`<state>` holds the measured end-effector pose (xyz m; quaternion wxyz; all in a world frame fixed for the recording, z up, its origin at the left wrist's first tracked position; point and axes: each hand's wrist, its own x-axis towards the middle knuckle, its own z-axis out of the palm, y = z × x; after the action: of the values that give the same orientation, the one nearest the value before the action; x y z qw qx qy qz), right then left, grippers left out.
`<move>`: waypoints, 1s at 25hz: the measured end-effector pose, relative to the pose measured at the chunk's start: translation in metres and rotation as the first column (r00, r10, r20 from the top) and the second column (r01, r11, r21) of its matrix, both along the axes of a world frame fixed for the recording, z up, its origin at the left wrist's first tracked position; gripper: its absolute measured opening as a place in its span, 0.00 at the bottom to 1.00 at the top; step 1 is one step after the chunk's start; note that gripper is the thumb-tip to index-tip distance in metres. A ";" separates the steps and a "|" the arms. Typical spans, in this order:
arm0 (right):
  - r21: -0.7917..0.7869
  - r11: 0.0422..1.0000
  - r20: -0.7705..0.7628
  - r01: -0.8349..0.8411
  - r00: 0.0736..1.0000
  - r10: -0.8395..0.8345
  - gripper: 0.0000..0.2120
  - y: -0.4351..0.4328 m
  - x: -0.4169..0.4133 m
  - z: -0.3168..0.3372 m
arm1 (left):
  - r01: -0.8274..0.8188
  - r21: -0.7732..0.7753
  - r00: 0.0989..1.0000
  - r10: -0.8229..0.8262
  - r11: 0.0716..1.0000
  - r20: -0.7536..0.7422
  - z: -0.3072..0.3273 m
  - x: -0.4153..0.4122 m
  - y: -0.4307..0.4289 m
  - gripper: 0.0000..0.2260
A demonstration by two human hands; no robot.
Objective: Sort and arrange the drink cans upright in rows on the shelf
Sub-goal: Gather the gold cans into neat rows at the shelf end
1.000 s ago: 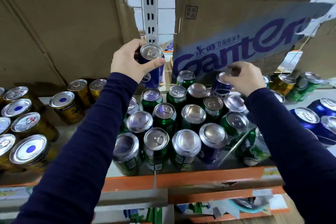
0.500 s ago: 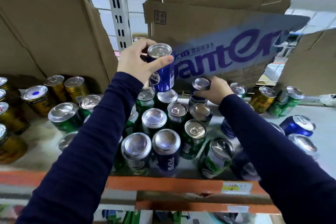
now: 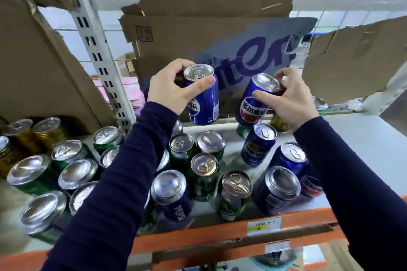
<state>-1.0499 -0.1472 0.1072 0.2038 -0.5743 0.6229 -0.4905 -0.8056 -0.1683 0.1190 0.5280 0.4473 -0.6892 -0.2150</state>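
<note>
Shelf (image 3: 363, 138): white deck, orange front beam (image 3: 215, 234), fills most of the head view. Three torn cardboard sheets stand at the back: left cardboard (image 3: 33, 68), printed cardboard (image 3: 198, 35) with purple lettering in the middle, right cardboard (image 3: 352, 61). A white slotted post (image 3: 99, 61) rises between the left and middle sheets.

Two dark navy sleeves reach in from below: left sleeve (image 3: 123, 182), right sleeve (image 3: 352, 171).

Cans on the deck, all upright as far as visible, loosely bunched and not in clean rows. Green cans (image 3: 182, 149) take the centre and left front, some hidden under the left sleeve. Gold cans (image 3: 47, 132) stand at the far left, by the left cardboard. Blue cans (image 3: 258, 147) stand centre-right, near the right sleeve. One navy can (image 3: 174, 196) reading PEPSI stands at the front among the green ones.

Left hand (image 3: 169, 90) is curled round the left blue can (image 3: 204, 99), thumb across the front just under the rim, fingers behind. The can is lifted above the green cans, close to upright, tab end up.

Right hand (image 3: 288, 97) pinches the right blue can (image 3: 253, 103) at its top end, thumb on the side, fingers over the far rim. This can is tilted, top leaning right, base above the standing blue cans; can't tell whether it touches anything below.

The two held cans are near each other, not touching.

Small yellow price tag (image 3: 264, 225) on the orange beam, text unreadable.
</note>
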 end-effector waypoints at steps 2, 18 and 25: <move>-0.064 0.997 0.057 0.040 0.998 -0.036 0.26 0.007 -0.018 0.005 | 0.050 0.001 0.999 -0.050 0.999 0.015 0.002 -0.020 -0.001 0.16; 0.014 0.994 -0.085 -0.106 0.991 0.107 0.24 -0.009 -0.242 -0.020 | -0.089 0.232 0.917 -0.011 0.969 0.399 -0.021 -0.230 -0.009 0.20; 0.200 0.918 -0.005 -0.343 0.936 0.351 0.28 -0.010 -0.266 -0.072 | -0.149 0.467 0.722 -0.227 0.872 0.653 -0.050 -0.249 -0.005 0.24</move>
<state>-1.3156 -0.1575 0.0348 0.3304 -0.6627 0.5604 -0.3709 -1.0544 -0.1734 0.0690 0.0974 0.5975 -0.7674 -0.2112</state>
